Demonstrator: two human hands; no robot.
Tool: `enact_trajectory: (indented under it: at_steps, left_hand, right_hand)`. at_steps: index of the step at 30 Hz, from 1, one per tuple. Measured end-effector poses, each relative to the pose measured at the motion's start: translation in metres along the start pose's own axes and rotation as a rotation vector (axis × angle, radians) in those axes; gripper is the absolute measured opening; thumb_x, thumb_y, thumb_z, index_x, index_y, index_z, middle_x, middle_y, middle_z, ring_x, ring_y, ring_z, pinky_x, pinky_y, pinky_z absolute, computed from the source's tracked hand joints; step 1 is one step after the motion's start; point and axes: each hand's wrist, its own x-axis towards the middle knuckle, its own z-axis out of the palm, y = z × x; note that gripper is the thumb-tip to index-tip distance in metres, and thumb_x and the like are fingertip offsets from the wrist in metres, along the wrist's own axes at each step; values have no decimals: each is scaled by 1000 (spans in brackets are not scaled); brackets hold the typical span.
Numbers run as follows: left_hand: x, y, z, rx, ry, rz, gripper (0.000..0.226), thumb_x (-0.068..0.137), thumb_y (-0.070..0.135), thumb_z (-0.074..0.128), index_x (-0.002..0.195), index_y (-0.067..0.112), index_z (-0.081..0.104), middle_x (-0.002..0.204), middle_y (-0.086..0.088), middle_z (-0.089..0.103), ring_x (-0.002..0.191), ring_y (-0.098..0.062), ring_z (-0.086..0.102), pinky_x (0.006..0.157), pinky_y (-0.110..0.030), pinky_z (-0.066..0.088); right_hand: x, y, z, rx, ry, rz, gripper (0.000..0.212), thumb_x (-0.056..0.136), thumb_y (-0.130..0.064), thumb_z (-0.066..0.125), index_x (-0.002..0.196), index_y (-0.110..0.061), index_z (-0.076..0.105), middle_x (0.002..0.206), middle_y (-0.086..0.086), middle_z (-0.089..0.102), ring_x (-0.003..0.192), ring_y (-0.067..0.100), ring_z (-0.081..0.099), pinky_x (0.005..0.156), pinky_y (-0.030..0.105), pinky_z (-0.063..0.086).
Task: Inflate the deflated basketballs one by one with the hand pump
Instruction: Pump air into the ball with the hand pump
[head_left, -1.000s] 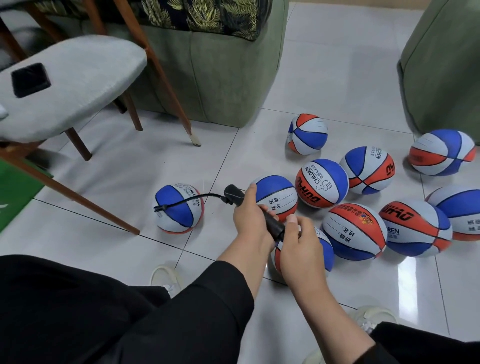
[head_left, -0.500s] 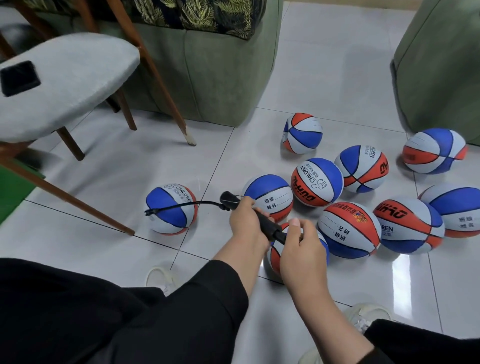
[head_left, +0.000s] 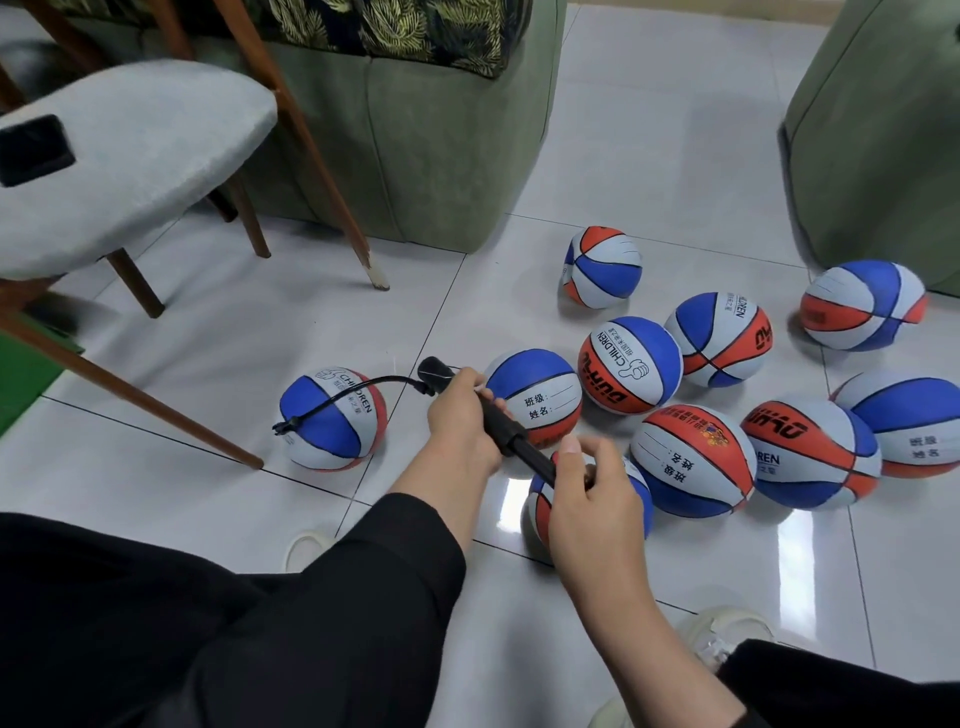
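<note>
A glossy white tiled floor (head_left: 675, 156) is seen from above, edged by a green sofa (head_left: 415, 171) at the top, a second green upholstered piece (head_left: 878, 130) at the right and a grey-cushioned wooden chair (head_left: 130, 156) at the left, on whose seat a black device (head_left: 32, 150) lies. Blue, white and orange basketballs are scattered over the tiles to the right.

The black hand pump (head_left: 493, 423) is held slantwise above the floor. Its barrel is gripped by the left hand (head_left: 460, 421), fingers curled round it. The handle end is held by the right hand (head_left: 592, 493), fingers wrapped about it and the thumb raised. A thin black hose (head_left: 358, 389) is led from the pump head leftward to the basketball (head_left: 332, 418) lying apart at the left, its end being met at that ball's left side. Another ball (head_left: 537, 512) is largely hidden beneath the right hand.

Compared with half a second ago, the dark pump rod (head_left: 535, 460) is now exposed between the two hands, which were almost touching before; the handle has been drawn back and the hands are set further apart. The connected ball and the cluster of balls are found in the same arrangement. Black sleeves (head_left: 363, 582) fill the lower foreground.
</note>
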Motion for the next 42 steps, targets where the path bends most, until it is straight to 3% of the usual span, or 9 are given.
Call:
enact_trajectory:
  at_steps: [2, 7, 12, 16, 22, 31, 36, 40, 42]
  left_hand:
    - [6, 4, -2, -28, 26, 9, 13, 90, 10, 60, 80, 13, 52, 59, 1, 48, 42, -15, 47, 46, -22, 44]
    - [-10, -21, 4, 10, -2, 29, 9, 89, 10, 57, 87, 14, 50, 61, 3, 48, 46, -14, 47, 46, -21, 45]
    - [-24, -37, 17, -20, -53, 83, 13, 87, 8, 53, 97, 12, 47, 59, 1, 48, 43, -15, 44, 49, -23, 45]
    - [-20, -29, 14, 14, -58, 80, 12, 87, 6, 53, 95, 12, 48, 59, 1, 48, 42, -14, 45, 46, -22, 44]
    - [-4, 5, 10, 27, -10, 123, 13, 90, 6, 55, 82, 13, 49, 58, 1, 47, 40, -14, 45, 46, -22, 43]
    - [-24, -41, 14, 59, -6, 264, 14, 86, 4, 50, 97, 13, 49, 62, -1, 48, 44, -17, 47, 48, -24, 45]
    - [-28, -41, 14, 50, 0, 302, 17, 89, 2, 51, 101, 13, 50, 61, -2, 50, 44, -18, 48, 49, -27, 45]
    - [-18, -26, 10, 63, -1, 282, 17, 87, 3, 52, 101, 12, 50, 58, -2, 50, 45, -18, 49, 47, -24, 45]
    - [-10, -11, 8, 48, 29, 294, 16, 88, 4, 52, 103, 12, 51, 56, 0, 50, 44, -17, 49, 50, -25, 46]
  right_hand:
    - [0, 0, -1, 6, 2, 0, 18, 104, -40, 47, 93, -30, 57, 75, 1, 68, 78, 11, 61, 70, 31, 49]
    - [9, 2, 2, -51, 35, 31, 20, 107, -33, 41, 100, -22, 56, 75, -9, 60, 75, 1, 56, 60, 10, 39]
    - [19, -1, 4, -37, 68, 28, 20, 108, -29, 39, 101, -21, 55, 79, -14, 59, 77, 3, 55, 59, 14, 36]
    - [17, -2, 7, -4, 7, 26, 15, 108, -32, 42, 101, -26, 54, 81, -17, 62, 80, -3, 59, 62, 6, 40]
    - [6, 4, -3, 78, 66, 41, 21, 107, -31, 45, 99, -17, 61, 75, 3, 64, 76, 4, 55, 60, 10, 40]
    - [16, 12, 0, 59, 53, 93, 25, 109, -22, 38, 100, -13, 60, 77, -9, 59, 70, -18, 52, 61, 3, 37]
    - [18, 12, 6, 94, 20, 99, 29, 109, -26, 38, 96, -14, 61, 76, -4, 61, 72, 2, 55, 60, 8, 40]
    - [17, 15, 9, 135, 6, 124, 28, 108, -35, 41, 94, -20, 61, 76, -2, 61, 68, 3, 52, 62, 11, 41]
    - [15, 18, 6, 162, 19, 160, 29, 104, -42, 43, 92, -22, 61, 69, 1, 56, 67, 14, 51, 69, 28, 47]
